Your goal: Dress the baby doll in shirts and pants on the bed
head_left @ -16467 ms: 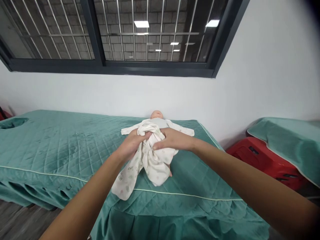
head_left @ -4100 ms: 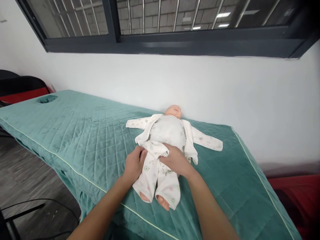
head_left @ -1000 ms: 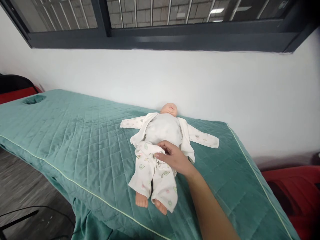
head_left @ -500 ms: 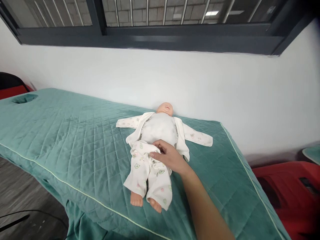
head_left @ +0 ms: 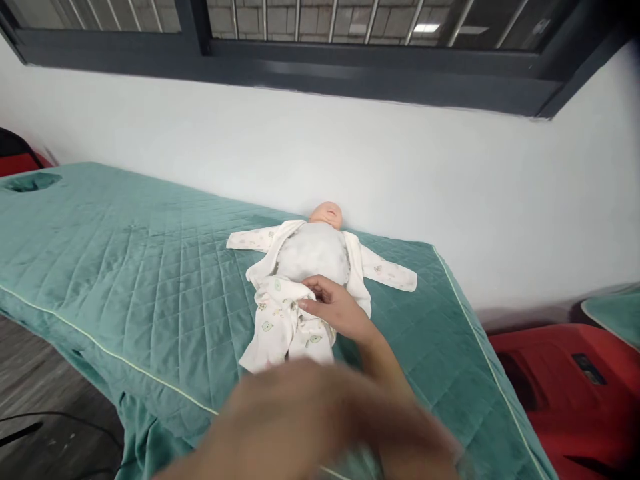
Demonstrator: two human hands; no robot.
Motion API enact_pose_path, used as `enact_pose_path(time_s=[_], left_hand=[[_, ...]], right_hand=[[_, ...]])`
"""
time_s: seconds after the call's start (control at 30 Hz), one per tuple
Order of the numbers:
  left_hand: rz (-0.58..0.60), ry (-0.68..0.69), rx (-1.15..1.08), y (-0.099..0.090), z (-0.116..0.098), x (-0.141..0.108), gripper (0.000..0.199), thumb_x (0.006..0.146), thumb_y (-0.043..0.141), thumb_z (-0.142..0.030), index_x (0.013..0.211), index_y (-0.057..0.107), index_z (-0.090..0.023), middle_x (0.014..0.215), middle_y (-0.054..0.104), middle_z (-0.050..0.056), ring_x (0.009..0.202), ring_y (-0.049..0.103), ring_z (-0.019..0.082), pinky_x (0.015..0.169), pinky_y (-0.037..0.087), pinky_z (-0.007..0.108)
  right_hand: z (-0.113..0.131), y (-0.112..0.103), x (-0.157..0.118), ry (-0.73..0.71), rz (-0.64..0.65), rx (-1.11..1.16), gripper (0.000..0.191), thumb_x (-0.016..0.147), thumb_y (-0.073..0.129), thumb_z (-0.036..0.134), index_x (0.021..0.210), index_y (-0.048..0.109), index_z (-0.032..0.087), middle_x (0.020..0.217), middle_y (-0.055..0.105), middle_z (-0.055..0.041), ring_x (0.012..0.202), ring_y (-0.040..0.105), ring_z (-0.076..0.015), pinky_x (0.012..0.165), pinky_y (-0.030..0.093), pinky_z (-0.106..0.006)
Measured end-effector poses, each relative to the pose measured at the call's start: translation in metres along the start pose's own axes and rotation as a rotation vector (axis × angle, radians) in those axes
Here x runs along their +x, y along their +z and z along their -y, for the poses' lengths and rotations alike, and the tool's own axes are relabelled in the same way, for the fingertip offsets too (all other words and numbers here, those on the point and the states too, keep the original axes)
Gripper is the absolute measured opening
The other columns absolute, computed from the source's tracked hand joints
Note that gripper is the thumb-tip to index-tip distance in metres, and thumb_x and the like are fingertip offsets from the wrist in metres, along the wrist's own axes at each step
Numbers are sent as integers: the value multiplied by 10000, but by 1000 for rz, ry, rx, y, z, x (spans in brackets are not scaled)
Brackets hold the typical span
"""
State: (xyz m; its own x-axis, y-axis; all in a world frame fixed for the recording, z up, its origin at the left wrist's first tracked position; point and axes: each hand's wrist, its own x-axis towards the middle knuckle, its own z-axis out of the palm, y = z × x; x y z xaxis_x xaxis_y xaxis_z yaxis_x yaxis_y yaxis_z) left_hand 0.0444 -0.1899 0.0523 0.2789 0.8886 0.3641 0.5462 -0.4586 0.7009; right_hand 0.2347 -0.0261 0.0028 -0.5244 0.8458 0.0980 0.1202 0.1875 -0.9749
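A baby doll [head_left: 313,253] lies on its back, its head toward the wall. Its white printed jacket [head_left: 387,268] hangs open at the front, both sleeves spread wide. Printed white trousers [head_left: 274,323] cover its legs. My right hand [head_left: 337,308] is at the trousers' waist, thumb and fingers closed on the cloth at the doll's right-of-picture side. Close to the camera, my left hand [head_left: 300,420] is a large motion-smeared shape in front of my right forearm; its fingers cannot be made out. It hides the doll's feet and the lower trouser legs.
The doll rests on a padded table with a green quilted cover [head_left: 150,267], which has a hole [head_left: 33,181] at its far left. A white wall [head_left: 425,173] and dark window frame [head_left: 350,73] stand behind. A red plastic object [head_left: 570,387] is at right; a cable [head_left: 65,415] lies on the floor.
My left hand has come into view from below, blurred, across the foreground. My right hand stays at the trousers' waist. The view has shifted slightly.
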Motion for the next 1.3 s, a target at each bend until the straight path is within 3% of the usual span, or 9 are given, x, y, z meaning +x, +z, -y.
enact_pose_path(time_s=[0.07,0.17,0.27,0.37,0.43,0.53,0.73,0.93,1.3], left_hand=[[-160,-49,-19,-1,25,47,327,850,493,-520,1135,648,-476,1131,677,18,1102,626,274,798,586,491],[-383,-189,-44,6,99,106,359,900,464,-388,1201,622,-273,1210,653,54,1118,617,237,934,536,426],[-367,-382,94,18,176,134,387,860,547,-359,1196,615,-178,1230,628,126,1174,578,273,986,482,422],[-271,-388,302,29,216,139,388,877,564,-441,1182,632,-212,1304,593,123,1249,504,324,1056,392,477],[-207,-369,368,33,221,140,376,885,557,-490,1150,641,-238,1340,573,107,1261,483,338,1046,373,492],[-166,-386,406,34,218,142,362,880,564,-517,1081,643,-227,1356,551,112,1253,479,342,1022,371,495],[-252,-440,373,33,219,143,224,841,621,-429,848,623,-205,1289,573,123,1232,478,348,1012,368,493],[-596,-517,-29,25,219,134,128,848,576,-335,817,529,-220,798,610,12,806,586,210,787,457,346],[-1000,-585,-58,11,224,128,115,874,538,-293,932,529,-195,916,580,26,862,563,192,827,455,330]], right_hand=[[1,-2,0,-7,-56,56,310,805,714,440,1016,658,220,917,665,-17,846,604,-172,774,464,-313],[2,-11,0,-43,-235,69,272,818,691,454,940,666,212,885,688,-38,809,635,-183,774,497,-336],[-4,-34,0,-78,-577,-30,260,826,660,462,900,647,213,909,693,-57,821,637,-196,808,508,-366],[-21,-66,-2,-8,-920,-265,239,804,650,432,904,628,216,967,683,-75,922,620,-223,862,487,-384],[-36,-83,-3,131,-967,-380,270,774,657,438,915,608,212,979,682,-91,941,625,-240,880,476,-399],[-56,-92,-1,326,-833,-434,321,748,657,472,915,586,207,976,686,-110,930,641,-259,880,468,-411],[-61,-79,3,392,-663,-523,310,751,617,424,979,601,214,910,689,-64,858,640,-245,778,450,-371],[-57,-96,-6,382,-771,-466,445,710,641,465,1048,617,175,823,660,-42,743,613,-217,678,440,-334],[-52,-132,-41,550,-901,-709,400,726,602,422,1038,676,183,915,671,-77,794,612,-229,669,418,-326]])
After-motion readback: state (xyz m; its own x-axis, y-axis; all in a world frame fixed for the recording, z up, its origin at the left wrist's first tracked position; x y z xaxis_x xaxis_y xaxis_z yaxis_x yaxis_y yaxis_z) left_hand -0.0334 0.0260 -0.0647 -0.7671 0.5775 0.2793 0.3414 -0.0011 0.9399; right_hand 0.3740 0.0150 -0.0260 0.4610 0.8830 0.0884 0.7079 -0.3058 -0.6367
